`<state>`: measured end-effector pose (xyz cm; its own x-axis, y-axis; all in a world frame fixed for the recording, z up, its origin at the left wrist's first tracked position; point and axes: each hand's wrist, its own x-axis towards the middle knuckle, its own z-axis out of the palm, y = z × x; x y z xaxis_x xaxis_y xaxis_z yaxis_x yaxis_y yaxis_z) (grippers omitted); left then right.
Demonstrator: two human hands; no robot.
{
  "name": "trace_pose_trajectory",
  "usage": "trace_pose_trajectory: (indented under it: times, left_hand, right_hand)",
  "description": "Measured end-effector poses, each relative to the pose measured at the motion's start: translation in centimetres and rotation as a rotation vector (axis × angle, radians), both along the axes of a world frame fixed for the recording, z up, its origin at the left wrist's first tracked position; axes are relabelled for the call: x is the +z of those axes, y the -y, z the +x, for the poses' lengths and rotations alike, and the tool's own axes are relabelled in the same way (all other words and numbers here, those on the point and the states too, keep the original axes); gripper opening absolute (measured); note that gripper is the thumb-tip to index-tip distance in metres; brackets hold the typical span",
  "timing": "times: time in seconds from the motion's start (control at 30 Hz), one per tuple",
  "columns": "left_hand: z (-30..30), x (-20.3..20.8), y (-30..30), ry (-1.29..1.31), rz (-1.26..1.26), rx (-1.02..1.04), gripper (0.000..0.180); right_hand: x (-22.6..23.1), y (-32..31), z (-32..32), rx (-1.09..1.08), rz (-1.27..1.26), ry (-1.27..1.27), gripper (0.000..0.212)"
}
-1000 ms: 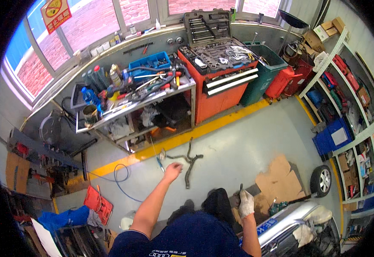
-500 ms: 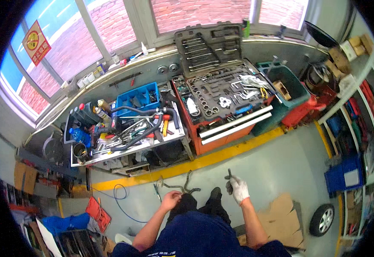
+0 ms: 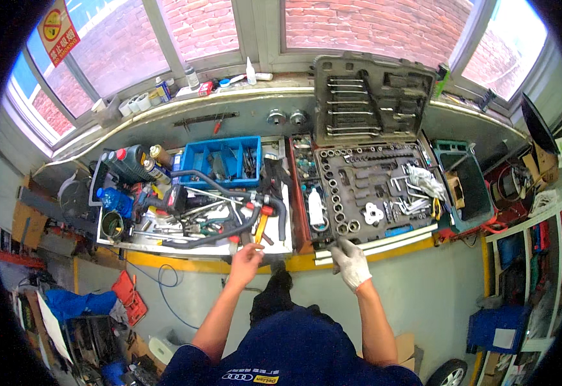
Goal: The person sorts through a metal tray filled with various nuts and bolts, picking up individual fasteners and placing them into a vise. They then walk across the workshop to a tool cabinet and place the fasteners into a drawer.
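My bare left hand (image 3: 247,262) is at the front edge of the white-topped bench (image 3: 274,248), below an orange-yellow handled tool (image 3: 261,228). Its fingers are pinched together, and whatever they may hold is too small to make out. A white work glove, dirty at the fingers, covers my right hand (image 3: 351,265). That hand is closed, in front of the socket set (image 3: 371,186) and beside the white drawer edges (image 3: 384,243) of the red tool cabinet. Its curled fingers hide what they grip. Black bent hoses (image 3: 213,241) lie over the hand tools on the bench.
A blue divided bin (image 3: 194,154) and bottles (image 3: 126,170) stand at the back of the bench. The tool case's lid (image 3: 374,100) is raised against the window. To the right are a green bin (image 3: 470,193) and shelving (image 3: 538,225). A blue cable (image 3: 165,283) lies on the floor.
I have stepped up to the bench and cabinet, and both hands are now at their front edges. The short dark rod seen in my right hand earlier is no longer clearly visible.
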<state>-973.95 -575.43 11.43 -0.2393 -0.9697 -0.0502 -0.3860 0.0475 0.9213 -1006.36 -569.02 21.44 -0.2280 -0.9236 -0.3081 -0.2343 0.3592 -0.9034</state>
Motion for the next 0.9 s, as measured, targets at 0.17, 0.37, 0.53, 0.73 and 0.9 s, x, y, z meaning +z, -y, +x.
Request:
trace_pose_trajectory:
  times: [0.17, 0.37, 0.53, 0.73, 0.9]
  left_hand:
    - [-2.7, 0.7, 3.9, -0.088, -0.082, -0.164, 0.022]
    - [-1.2, -0.7, 6.4, -0.201, 0.289, -0.26, 0.022]
    - [1.0, 2.2, 10.1, -0.227, 0.138, -0.155, 0.022]
    - [4.1, 1.5, 14.1, -0.317, 0.358, 0.165, 0.019]
    - [6.1, 5.5, 20.4, -0.19, 0.204, 0.252, 0.018]
  right_hand:
    - [2.0, 18.6, 7.4, 0.232, -0.072, -0.207, 0.044]
    - [-4.1, 41.8, 18.3, 0.678, 0.099, -0.778, 0.036]
    - [-10.4, 49.2, 21.9, 0.733, 0.301, -0.908, 0.034]
    - [-10.2, 49.4, 23.6, 0.781, 0.39, -0.945, 0.035]
    - [-11.2, 50.3, 23.4, 0.761, 0.414, -0.941, 0.036]
